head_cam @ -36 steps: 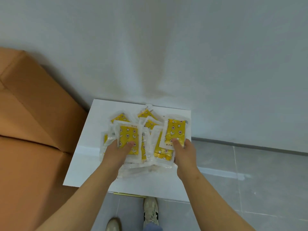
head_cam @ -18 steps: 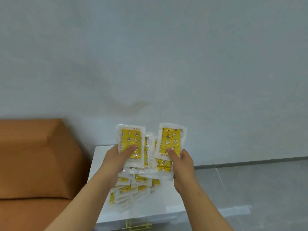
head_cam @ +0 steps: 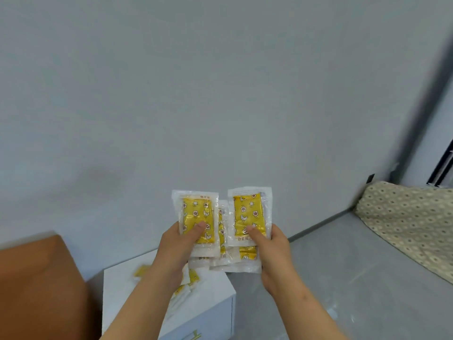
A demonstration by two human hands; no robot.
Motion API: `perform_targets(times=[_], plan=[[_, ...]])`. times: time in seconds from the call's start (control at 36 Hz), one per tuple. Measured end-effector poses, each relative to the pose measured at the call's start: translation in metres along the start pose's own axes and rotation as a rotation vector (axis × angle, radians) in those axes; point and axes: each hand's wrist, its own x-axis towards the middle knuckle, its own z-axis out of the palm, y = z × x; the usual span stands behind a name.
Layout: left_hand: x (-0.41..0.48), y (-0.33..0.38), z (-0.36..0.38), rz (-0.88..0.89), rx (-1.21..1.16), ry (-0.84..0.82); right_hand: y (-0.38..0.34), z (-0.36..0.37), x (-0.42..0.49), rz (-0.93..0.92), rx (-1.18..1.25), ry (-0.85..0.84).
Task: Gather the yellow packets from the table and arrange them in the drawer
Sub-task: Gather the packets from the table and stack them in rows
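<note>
Left hand [head_cam: 177,244], right hand [head_cam: 272,249], apparently curled

The yellow packets [head_cam: 248,214] look shiny, sealed in clear, crinkly plastic that catches the light. At 6 o'clock the white tabletop [head_cam: 210,298] is smooth. At 8 o'clock the brown box [head_cam: 41,278] looks matt, like cardboard. The grey floor [head_cam: 343,278] at 4 o'clock is smooth and faintly reflective. The patterned cloth [head_cam: 411,222] at 3 o'clock is matt, as is the wall [head_cam: 220,94].
</note>
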Motion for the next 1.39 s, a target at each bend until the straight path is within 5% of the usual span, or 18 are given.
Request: perform_targets(times=[0.58,1.14,1.39], plan=[[-0.355,-0.042,0.185,0.025,-0.091,-0.054,-0.062,-0.293,-0.255,-0.028,0.01,0.003],[-0.655,-0.155,0.236,-0.175,-0.008,-0.214,-0.002,-0.495,-0.534,0.092,0.004,0.25],[-0.778,-0.195,0.316,-0.199,0.057,-0.251,-0.011,-0.624,-0.626,0.081,0.044,0.274]])
